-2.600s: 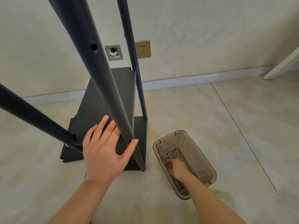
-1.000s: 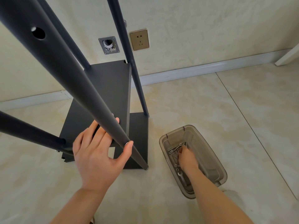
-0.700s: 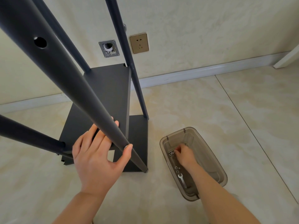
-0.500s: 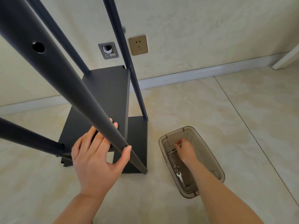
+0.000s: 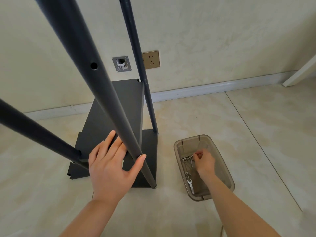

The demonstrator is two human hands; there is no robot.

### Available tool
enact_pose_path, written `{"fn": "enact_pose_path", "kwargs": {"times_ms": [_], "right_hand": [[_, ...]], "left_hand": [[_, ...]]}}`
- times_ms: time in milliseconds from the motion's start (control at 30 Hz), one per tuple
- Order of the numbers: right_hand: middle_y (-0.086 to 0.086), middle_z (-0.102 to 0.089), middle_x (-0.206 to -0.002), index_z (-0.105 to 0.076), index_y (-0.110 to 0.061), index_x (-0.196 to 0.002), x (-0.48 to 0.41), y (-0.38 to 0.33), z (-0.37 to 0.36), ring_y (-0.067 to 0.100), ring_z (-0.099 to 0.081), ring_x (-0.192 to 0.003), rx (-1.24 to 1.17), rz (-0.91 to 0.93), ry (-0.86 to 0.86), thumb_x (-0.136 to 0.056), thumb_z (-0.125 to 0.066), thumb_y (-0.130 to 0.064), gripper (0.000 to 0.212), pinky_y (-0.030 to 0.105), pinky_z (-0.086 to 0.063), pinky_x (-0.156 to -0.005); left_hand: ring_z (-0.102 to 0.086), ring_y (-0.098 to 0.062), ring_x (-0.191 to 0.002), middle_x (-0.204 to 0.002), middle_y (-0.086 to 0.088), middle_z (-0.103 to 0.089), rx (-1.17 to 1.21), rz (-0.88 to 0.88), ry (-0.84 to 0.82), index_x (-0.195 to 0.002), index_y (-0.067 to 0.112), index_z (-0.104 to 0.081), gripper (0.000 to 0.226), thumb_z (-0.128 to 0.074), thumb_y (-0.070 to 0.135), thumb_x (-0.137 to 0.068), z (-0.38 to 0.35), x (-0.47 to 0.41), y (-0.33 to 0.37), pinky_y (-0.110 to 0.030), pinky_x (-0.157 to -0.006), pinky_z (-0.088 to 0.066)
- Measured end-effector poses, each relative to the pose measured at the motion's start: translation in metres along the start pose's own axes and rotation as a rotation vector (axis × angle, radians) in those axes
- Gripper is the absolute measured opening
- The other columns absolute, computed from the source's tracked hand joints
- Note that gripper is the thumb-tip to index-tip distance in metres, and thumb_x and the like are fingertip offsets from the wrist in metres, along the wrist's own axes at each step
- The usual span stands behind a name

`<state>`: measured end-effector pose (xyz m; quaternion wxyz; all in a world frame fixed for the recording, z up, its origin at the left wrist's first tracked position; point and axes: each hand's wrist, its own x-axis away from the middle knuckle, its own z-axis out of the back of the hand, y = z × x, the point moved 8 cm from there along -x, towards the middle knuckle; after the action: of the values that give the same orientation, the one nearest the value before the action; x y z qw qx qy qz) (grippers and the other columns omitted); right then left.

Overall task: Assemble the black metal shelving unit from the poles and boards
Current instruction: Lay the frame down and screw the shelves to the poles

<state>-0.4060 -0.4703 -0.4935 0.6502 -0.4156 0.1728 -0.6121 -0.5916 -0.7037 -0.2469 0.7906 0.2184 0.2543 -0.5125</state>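
While the shelving unit (image 5: 109, 93) stands on pale floor tiles (image 5: 239, 125) before the cream wall (image 5: 205, 40) at twelve o'clock, the left hand (image 5: 109, 166) rests straight fingers on its board (image 5: 106, 127) and the right hand (image 5: 204, 161) pinches a bolt (image 5: 188, 158) in the three-o'clock bin (image 5: 228, 176).

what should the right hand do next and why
Probably lift the right hand out of the bin with the screw it seems to pinch, and carry it to the front pole. The left hand is propping the upper board against that pole, so that corner likely needs fastening.
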Motion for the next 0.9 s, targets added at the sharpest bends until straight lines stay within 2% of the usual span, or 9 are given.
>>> {"fn": "enact_pose_path", "kwargs": {"times_ms": [67,133,400,533,633,767,900], "right_hand": [[0.002,-0.064,-0.087,-0.061,-0.008,-0.102,0.02,-0.017,0.003,0.005,-0.055,-0.07,-0.096,0.003,0.034,-0.095,-0.06,-0.011,0.007,0.01,-0.036,-0.054],[-0.002,-0.063,-0.084,-0.062,-0.011,-0.098,0.042,-0.036,0.004,0.003,-0.054,-0.07,-0.19,0.006,0.059,-0.094,-0.063,-0.012,0.004,0.009,-0.033,-0.053],[-0.009,-0.071,-0.086,-0.063,-0.03,-0.091,0.118,-0.109,-0.013,0.003,-0.066,-0.083,-0.422,0.071,-0.064,-0.094,-0.063,-0.013,0.018,0.009,-0.045,-0.065],[-0.005,-0.072,-0.089,-0.063,-0.021,-0.1,0.141,-0.136,-0.018,0.007,-0.069,-0.086,-0.505,0.091,-0.147,-0.098,-0.058,-0.017,0.007,0.025,-0.056,-0.082],[0.002,-0.068,-0.099,-0.056,-0.016,-0.107,0.159,-0.158,-0.026,0.014,-0.067,-0.093,-0.536,0.108,-0.229,-0.103,-0.047,-0.022,0.011,0.031,-0.056,-0.086],[0.007,-0.063,-0.1,-0.051,-0.013,-0.104,0.172,-0.178,-0.036,0.013,-0.062,-0.089,-0.462,0.174,-0.288,-0.107,-0.036,-0.023,0.019,0.019,-0.046,-0.071],[0.007,-0.058,-0.094,-0.049,-0.007,-0.104,0.176,-0.189,-0.039,0.014,-0.054,-0.081,-0.379,0.222,-0.284,-0.107,-0.036,-0.021,0.019,0.011,-0.042,-0.06]], "left_hand": [[-0.055,-0.027,-0.13,-0.128,0.0,-0.068,-0.005,0.014,-0.02,-0.121,0.018,-0.07,0.052,-0.054,0.059,-0.091,0.0,0.0,-0.001,-0.05,-0.102,-0.044],[-0.054,-0.026,-0.132,-0.128,0.001,-0.068,-0.009,0.031,-0.042,-0.122,0.02,-0.07,0.053,-0.054,0.06,-0.091,0.0,0.0,-0.003,-0.049,-0.103,-0.043],[-0.048,-0.022,-0.138,-0.135,0.004,-0.064,-0.008,0.109,-0.179,-0.125,0.025,-0.069,0.062,-0.041,0.068,-0.092,-0.002,0.0,-0.007,-0.046,-0.111,-0.039],[-0.044,-0.02,-0.141,-0.141,0.006,-0.059,-0.03,0.119,-0.272,-0.13,0.026,-0.067,0.069,-0.031,0.072,-0.093,-0.004,0.0,-0.008,-0.041,-0.116,-0.031],[-0.041,-0.02,-0.143,-0.145,0.008,-0.054,-0.039,0.129,-0.311,-0.136,0.027,-0.062,0.071,-0.024,0.071,-0.095,-0.003,0.001,-0.005,-0.039,-0.117,-0.024],[-0.033,-0.018,-0.147,-0.152,0.011,-0.046,-0.022,0.154,-0.351,-0.143,0.029,-0.054,0.068,-0.022,0.068,-0.098,-0.003,0.005,-0.004,-0.037,-0.121,-0.017],[-0.03,-0.018,-0.149,-0.154,0.013,-0.042,-0.021,0.141,-0.387,-0.146,0.032,-0.05,0.065,-0.022,0.068,-0.099,0.0,0.009,-0.01,-0.037,-0.122,-0.015]]}}
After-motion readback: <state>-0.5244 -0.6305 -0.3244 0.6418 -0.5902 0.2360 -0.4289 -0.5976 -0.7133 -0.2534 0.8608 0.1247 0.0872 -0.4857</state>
